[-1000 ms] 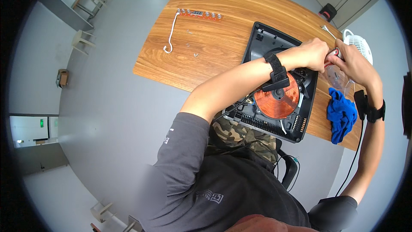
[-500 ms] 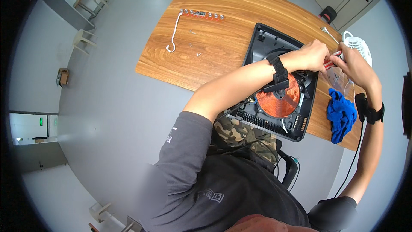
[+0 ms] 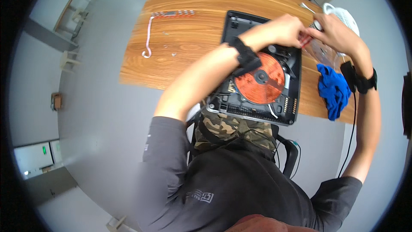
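An opened induction cooker, a black case with its copper coil [image 3: 266, 88] bared, rests at the table's front edge, partly over my lap. My left hand [image 3: 288, 31] is closed above the case's far right corner, its fingers around a small red thing [image 3: 305, 41] mostly hidden by them. Close against those fingertips, my right hand [image 3: 339, 32] is closed too; a pale grey rounded piece [image 3: 317, 25] shows by its fingers. Whether both belong to one tool I cannot tell. Under my hands is a clear plastic container [image 3: 322, 54], its contents too blurred to name.
A blue cloth [image 3: 334, 91] lies right of the cooker; behind my right hand stands a white fan [image 3: 346, 19]. At far left are a red button board [image 3: 174, 14] with a white cable [image 3: 148, 38] and several small screws [image 3: 174, 54]. A black cord hangs from my right wrist strap.
The view has shifted, so the table and cooker sit further left. My hands stay together at the cooker's far right corner; less of the red thing shows between them.
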`<state>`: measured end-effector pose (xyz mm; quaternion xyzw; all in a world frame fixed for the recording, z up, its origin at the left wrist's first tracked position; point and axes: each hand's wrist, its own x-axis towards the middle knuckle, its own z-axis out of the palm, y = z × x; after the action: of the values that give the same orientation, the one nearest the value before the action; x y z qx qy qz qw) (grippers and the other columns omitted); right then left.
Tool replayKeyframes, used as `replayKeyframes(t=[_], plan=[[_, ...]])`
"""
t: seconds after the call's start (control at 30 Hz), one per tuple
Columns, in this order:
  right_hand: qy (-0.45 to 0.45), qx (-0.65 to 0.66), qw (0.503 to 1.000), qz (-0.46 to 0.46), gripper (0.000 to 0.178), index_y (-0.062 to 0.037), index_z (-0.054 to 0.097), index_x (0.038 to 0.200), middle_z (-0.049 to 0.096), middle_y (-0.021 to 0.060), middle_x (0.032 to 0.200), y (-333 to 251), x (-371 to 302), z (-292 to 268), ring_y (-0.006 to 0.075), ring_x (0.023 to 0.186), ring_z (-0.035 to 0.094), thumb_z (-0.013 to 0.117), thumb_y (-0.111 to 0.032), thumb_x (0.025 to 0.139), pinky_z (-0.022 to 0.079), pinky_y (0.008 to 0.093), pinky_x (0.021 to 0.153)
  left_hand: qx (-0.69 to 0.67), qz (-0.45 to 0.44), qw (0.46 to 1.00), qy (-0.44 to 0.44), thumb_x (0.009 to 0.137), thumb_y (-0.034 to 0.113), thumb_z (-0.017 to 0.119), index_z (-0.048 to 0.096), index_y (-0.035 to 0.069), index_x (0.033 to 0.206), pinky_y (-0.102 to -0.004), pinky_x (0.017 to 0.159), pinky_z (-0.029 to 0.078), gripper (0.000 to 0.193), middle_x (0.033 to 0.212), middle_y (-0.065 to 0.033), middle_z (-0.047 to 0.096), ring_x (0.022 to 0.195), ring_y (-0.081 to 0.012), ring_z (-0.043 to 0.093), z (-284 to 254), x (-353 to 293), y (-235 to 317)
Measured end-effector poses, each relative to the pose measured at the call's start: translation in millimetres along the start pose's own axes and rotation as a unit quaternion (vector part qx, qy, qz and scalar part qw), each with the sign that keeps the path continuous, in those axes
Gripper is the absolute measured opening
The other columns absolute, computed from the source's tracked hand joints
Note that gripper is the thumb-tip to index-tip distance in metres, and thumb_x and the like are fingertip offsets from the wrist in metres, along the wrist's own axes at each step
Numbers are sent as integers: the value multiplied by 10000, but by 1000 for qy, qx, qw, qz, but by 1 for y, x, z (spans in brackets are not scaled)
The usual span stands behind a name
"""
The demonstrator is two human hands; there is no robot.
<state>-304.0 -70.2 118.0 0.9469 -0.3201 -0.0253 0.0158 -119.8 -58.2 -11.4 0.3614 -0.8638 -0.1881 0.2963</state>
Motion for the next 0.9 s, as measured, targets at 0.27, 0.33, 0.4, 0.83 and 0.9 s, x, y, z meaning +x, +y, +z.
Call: replayKeyframes(t=[0.27,0.33,0.4,0.83,0.9], plan=[[70,52,996,27,511,111,623,1034,627,281,792,-6,-24,20,425,754,639,739,-380,951,507,452,703,31,-144,984,-105,866,229,818,757,38,1115,-363,806,575,319,944,-115,768,867,-230,736,-72,-112,-14],[96,40,995,14,504,115,617,1049,630,285,795,-14,-24,20,433,766,652,753,-357,939,514,458,713,48,-166,978,-114,859,200,818,756,30,1106,-365,796,570,306,934,-121,754,862,-238,726,-74,-142,-14],[120,17,992,-45,459,116,597,1110,681,261,807,-3,-19,28,382,807,732,738,-294,960,563,424,734,58,-195,971,-122,847,159,817,754,19,1109,-361,813,564,304,953,-128,730,882,-258,707,-72,-165,-16],[50,10,998,48,462,71,624,938,691,262,841,-28,-26,2,419,800,699,762,-368,907,560,463,720,100,-255,961,-37,834,170,832,714,99,1193,-407,948,533,385,1145,-130,565,1067,-292,631,-60,-203,1],[48,50,996,59,455,71,619,936,697,258,820,-30,-29,1,413,783,707,765,-359,907,562,460,702,108,-236,965,-26,867,191,814,699,97,1216,-405,904,549,380,1108,-132,603,1013,-281,659,-60,-206,-2]])
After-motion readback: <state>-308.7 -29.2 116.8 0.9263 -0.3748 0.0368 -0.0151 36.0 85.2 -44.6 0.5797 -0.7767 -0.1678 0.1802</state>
